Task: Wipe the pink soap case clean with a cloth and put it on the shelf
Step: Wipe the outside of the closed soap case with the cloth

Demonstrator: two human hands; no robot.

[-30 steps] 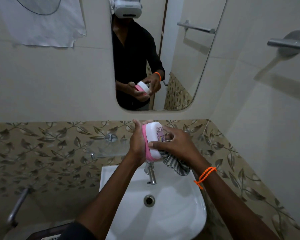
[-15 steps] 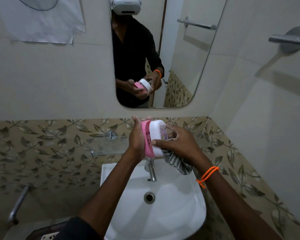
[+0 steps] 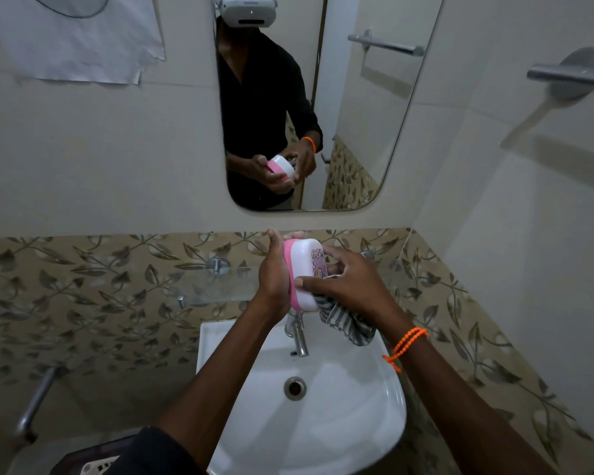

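Note:
The soap case [image 3: 304, 272] has a pink base and a white lid with a printed picture. It stands on edge above the sink. My left hand [image 3: 273, 274] grips its pink side, fingers curled over the top. My right hand [image 3: 348, 281] holds a grey striped cloth [image 3: 345, 322] against the lid's right side, thumb across the lid's lower edge. Most of the cloth hangs below my palm. The glass shelf [image 3: 216, 286] juts from the leaf-patterned wall just left of my hands.
A white sink [image 3: 350, 406] with a chrome tap [image 3: 299, 334] lies right under my hands. A mirror [image 3: 357, 114] above reflects a person holding the case. A chrome towel bar [image 3: 563, 75] sticks out at the upper right. A grab rail [image 3: 35, 402] is at the lower left.
Both hands and the case have stayed above the tap. My right hand has slid a little over the lid, and the case has tilted slightly.

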